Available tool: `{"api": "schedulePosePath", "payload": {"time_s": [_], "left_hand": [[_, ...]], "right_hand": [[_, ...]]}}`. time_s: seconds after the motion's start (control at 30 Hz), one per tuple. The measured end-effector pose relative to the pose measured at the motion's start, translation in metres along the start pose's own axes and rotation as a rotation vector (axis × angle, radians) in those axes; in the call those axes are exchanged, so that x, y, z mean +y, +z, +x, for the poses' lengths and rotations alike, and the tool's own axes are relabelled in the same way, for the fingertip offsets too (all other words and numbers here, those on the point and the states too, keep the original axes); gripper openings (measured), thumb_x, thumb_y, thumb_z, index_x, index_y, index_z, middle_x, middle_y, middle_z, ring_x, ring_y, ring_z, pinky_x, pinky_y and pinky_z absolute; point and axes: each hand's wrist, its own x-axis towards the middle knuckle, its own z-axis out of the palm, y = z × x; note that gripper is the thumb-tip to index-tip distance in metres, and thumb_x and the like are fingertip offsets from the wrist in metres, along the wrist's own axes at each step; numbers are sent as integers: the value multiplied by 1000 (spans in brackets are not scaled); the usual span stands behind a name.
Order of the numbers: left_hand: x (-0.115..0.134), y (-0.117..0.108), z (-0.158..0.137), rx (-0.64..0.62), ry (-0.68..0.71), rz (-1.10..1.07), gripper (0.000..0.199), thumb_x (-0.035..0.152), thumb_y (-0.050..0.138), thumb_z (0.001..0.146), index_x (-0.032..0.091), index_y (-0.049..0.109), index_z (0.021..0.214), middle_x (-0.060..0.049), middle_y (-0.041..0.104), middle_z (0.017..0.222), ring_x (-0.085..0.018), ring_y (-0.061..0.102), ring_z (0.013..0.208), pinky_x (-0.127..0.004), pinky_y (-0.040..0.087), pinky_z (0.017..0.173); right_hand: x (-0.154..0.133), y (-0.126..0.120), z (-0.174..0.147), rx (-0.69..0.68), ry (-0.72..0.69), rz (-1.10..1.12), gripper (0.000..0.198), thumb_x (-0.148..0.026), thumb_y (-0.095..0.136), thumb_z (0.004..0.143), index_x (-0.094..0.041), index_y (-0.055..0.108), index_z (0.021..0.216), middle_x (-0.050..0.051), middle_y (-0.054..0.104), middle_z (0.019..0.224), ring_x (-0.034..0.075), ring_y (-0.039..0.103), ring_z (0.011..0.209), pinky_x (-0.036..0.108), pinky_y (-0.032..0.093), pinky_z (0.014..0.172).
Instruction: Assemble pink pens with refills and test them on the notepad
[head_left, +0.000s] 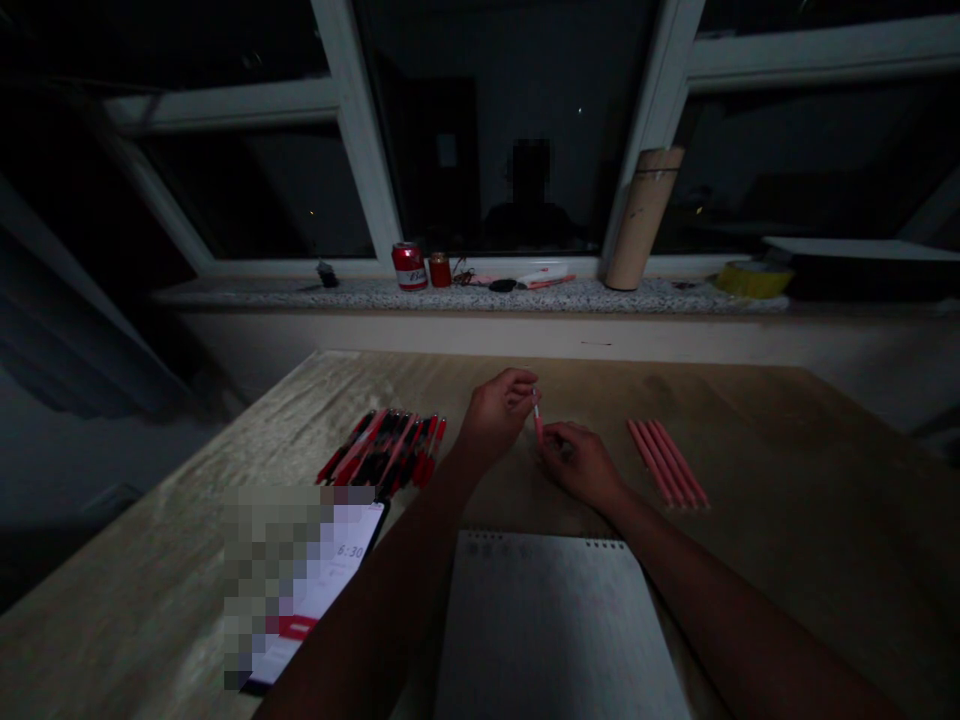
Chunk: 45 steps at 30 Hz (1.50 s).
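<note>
A slim pink pen [537, 418] is held nearly upright above the table, between my two hands. My left hand [496, 412] pinches its upper end, where a pale section shows. At the lower end, the fingers of my right hand [583, 460] are closed on the pink barrel. Several pink pens [667, 462] lie side by side in a slanted row to the right of my right hand. Left of my left forearm is a pile of red, black and pink pens [384, 448]. The dim light hides the finer details of the held pen.
A spiral notepad [559, 620] lies between my forearms, and a lit phone [341, 580] is beside my left arm. Along the windowsill [345, 293] stand a red can [409, 267], a small red jar [439, 270], a cardboard tube [643, 220] and a yellow tape roll [752, 280].
</note>
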Motion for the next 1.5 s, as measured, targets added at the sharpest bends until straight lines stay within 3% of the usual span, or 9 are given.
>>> {"api": "schedulePosePath", "payload": {"time_s": [0.23, 0.43, 0.53, 0.8, 1.0, 1.13, 1.23, 1.37, 1.5], "left_hand": [[3, -15, 0, -113, -90, 225, 51, 12, 62, 65, 15, 50, 115, -6, 63, 93, -12, 62, 74, -22, 50, 65], [-2, -35, -4, -236, -236, 960, 39, 22, 64, 66, 18, 60, 104, -7, 66, 94, -19, 62, 85, -28, 48, 75], [-6, -37, -8, -311, -337, 1195, 34, 25, 63, 67, 17, 63, 99, -12, 67, 95, -24, 63, 87, -31, 48, 73], [-18, -29, -14, -392, -328, 1304, 27, 29, 51, 77, 15, 63, 96, -17, 66, 96, -28, 65, 87, -36, 49, 71], [-23, -30, -14, -364, -297, 1276, 27, 32, 51, 79, 14, 64, 94, -18, 66, 94, -28, 64, 88, -36, 48, 73], [-12, -30, -9, -232, -210, 1147, 26, 35, 49, 81, 14, 66, 83, -15, 67, 84, -24, 64, 80, -32, 47, 71], [1, -29, -3, -98, -61, 854, 28, 34, 46, 83, 15, 66, 81, -9, 67, 75, -18, 62, 69, -28, 46, 67], [12, -25, 4, 153, -6, 345, 20, 28, 57, 76, 13, 63, 89, -4, 65, 70, -13, 61, 61, -23, 47, 60], [17, -21, 6, 269, 51, -1, 20, 26, 60, 75, 13, 59, 90, -4, 65, 73, -11, 61, 62, -21, 48, 58]], "right_hand": [[-3, -2, 1, 4, 0, 22, 14, -23, 54, 79, -18, 64, 88, 3, 66, 75, 16, 58, 69, 27, 42, 66], [-3, -2, 0, 2, 9, 15, 13, -22, 56, 78, -19, 64, 87, 4, 66, 77, 17, 58, 72, 28, 42, 67], [-2, -2, 0, 2, 6, 7, 13, -23, 55, 78, -19, 64, 87, 3, 66, 76, 17, 58, 71, 28, 42, 68], [-2, -1, 0, 20, 0, 8, 13, -24, 55, 80, -19, 64, 86, 3, 66, 73, 16, 58, 68, 27, 42, 66], [-2, -1, 1, 18, 10, 14, 12, -23, 56, 78, -19, 64, 86, 3, 66, 75, 17, 59, 70, 28, 43, 66], [-2, -1, 1, 11, 14, 18, 13, -24, 55, 79, -19, 64, 86, 4, 66, 74, 16, 59, 68, 28, 43, 67], [-3, -1, 1, 5, 12, 14, 13, -23, 55, 78, -19, 65, 86, 3, 66, 73, 17, 58, 69, 27, 43, 65], [-3, -2, 1, 5, 0, 22, 13, -22, 56, 77, -19, 64, 86, 3, 66, 74, 16, 59, 69, 27, 43, 65], [-3, -2, 1, 5, 1, 13, 13, -21, 56, 77, -19, 64, 86, 3, 66, 75, 16, 59, 70, 28, 42, 67]]}}
